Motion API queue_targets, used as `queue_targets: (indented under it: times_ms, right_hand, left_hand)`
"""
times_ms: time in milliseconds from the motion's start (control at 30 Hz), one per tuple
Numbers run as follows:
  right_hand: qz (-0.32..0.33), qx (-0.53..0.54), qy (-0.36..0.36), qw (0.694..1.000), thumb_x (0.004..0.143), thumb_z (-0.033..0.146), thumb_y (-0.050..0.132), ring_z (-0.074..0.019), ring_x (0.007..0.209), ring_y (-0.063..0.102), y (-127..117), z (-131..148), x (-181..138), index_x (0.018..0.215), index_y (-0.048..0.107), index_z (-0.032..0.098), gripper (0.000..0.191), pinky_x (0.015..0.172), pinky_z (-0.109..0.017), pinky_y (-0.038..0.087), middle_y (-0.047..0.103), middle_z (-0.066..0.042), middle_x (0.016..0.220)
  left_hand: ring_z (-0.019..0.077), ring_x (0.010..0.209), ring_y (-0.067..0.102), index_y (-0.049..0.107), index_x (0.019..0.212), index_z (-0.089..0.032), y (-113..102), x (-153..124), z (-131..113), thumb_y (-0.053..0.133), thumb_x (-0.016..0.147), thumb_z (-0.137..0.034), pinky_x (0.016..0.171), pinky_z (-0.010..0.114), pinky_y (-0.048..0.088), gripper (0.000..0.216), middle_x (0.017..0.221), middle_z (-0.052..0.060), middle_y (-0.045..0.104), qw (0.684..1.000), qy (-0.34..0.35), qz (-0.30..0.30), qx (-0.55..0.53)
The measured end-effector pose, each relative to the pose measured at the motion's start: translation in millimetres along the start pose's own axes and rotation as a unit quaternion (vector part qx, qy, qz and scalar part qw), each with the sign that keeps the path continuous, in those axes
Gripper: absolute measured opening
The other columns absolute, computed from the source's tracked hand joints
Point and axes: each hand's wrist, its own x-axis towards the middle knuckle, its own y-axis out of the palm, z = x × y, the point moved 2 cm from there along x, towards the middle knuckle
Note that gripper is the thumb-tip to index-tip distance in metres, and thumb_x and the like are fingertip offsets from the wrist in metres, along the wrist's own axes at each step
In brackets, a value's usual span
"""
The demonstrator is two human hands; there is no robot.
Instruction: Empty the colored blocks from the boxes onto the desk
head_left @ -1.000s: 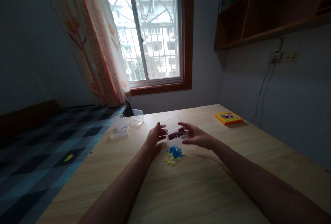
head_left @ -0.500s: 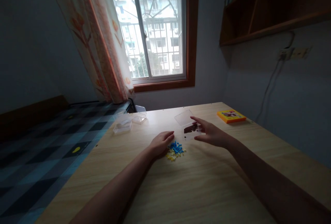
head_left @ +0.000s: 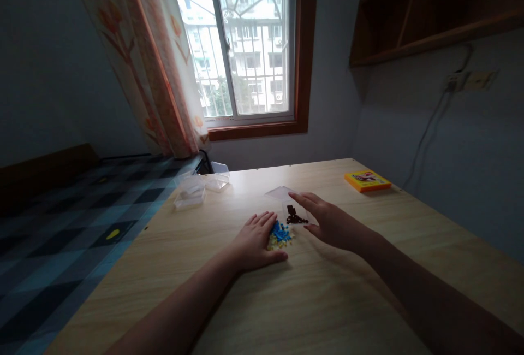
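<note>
My left hand (head_left: 256, 241) lies flat on the wooden table (head_left: 311, 300), fingers stretched out, its fingertips at a small pile of blue and yellow beads (head_left: 280, 235). My right hand (head_left: 327, 220) rests beside a small clear plastic box (head_left: 291, 208) with its lid open and dark beads inside. Thumb and fingers curve around the box's right side and touch it. The box sits on the table just behind the bead pile.
Two more clear plastic boxes (head_left: 190, 195) stand near the table's far left corner. An orange-yellow flat box (head_left: 367, 180) lies at the far right. A bed with a checked cover (head_left: 61, 224) is left of the table. A window, a curtain and a wall shelf lie beyond.
The clear box came down from mid-air, where both hands held it, onto the table. My left hand let go and dropped flat beside the blue and yellow beads.
</note>
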Motion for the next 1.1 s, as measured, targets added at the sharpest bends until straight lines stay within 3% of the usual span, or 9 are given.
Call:
queue_targets:
  times_ms: [367,767,1100]
  right_hand:
    - [0.019,-0.086,-0.073,0.993,0.080,-0.006,0.038,-0.0235,0.134,0.050,11.2,10.1,-1.3,0.155,0.034,0.038,0.087,0.108,-0.040,0.049,0.043,-0.007,0.151]
    - [0.032,-0.081,-0.094,0.992,0.077,-0.007,0.037,-0.0238,0.131,0.054,6.8,12.0,-1.1,0.155,0.034,0.038,0.091,0.104,-0.039,0.051,0.043,-0.006,0.153]
    - [0.030,-0.124,-0.154,0.980,0.089,-0.005,0.037,-0.0197,0.130,0.056,4.9,19.0,-0.7,0.151,0.042,0.032,0.073,0.105,-0.034,0.052,0.047,-0.008,0.152]
  left_hand:
    - [0.0360,0.149,0.028,0.039,0.153,-0.016,0.8,0.0,-2.9,0.066,0.079,-0.070,0.123,0.050,0.019,0.095,0.160,0.017,0.033,1.000,-0.004,-0.015,0.023]
    - [0.0363,0.149,0.028,0.040,0.152,-0.013,-1.2,0.2,-4.7,0.064,0.080,-0.070,0.122,0.049,0.020,0.094,0.161,0.018,0.032,0.999,0.002,-0.013,0.044]
    - [0.0383,0.134,0.050,0.047,0.146,-0.015,-0.6,-2.0,-4.9,0.062,0.083,-0.069,0.113,0.050,0.037,0.084,0.146,0.018,0.054,0.998,0.012,-0.033,0.047]
